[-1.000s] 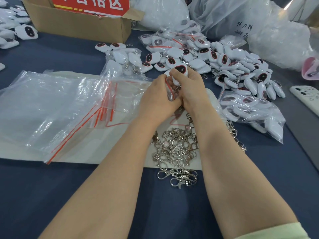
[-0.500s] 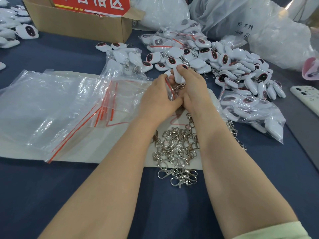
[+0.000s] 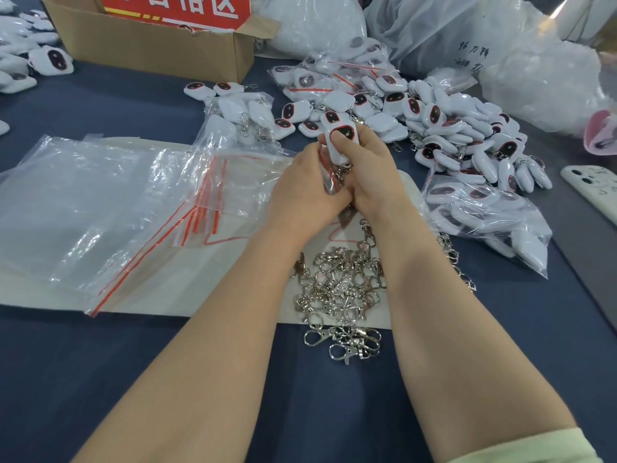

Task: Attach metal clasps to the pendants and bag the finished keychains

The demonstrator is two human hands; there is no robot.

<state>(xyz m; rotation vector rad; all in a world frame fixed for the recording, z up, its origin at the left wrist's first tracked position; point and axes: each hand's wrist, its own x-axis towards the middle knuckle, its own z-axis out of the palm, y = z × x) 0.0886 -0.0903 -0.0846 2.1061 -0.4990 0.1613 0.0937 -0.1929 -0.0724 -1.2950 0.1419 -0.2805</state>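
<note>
My right hand (image 3: 370, 175) grips a white pendant (image 3: 344, 142) with a dark, red-rimmed face, thumb pressed on its front. A metal clasp (image 3: 339, 177) hangs under the pendant, between my two hands. My left hand (image 3: 305, 192) is curled against it and pinches a small clear bag with a red strip; most of that bag is hidden by my fingers. A heap of loose metal clasps (image 3: 340, 285) lies on the pale mat (image 3: 187, 289) below my wrists. A pile of pendants (image 3: 444, 128) spreads beyond my hands.
Empty zip bags with red strips (image 3: 110, 208) cover the mat's left side. A filled bag of pendants (image 3: 484, 215) lies at right, another (image 3: 240, 115) behind. A cardboard box (image 3: 153, 45) stands far left; large white sacks (image 3: 500, 45) behind; a phone (image 3: 594, 188) at the right edge.
The pendant in my right hand has turned so its dark face shows towards me again. Both hands stay in the same spot.
</note>
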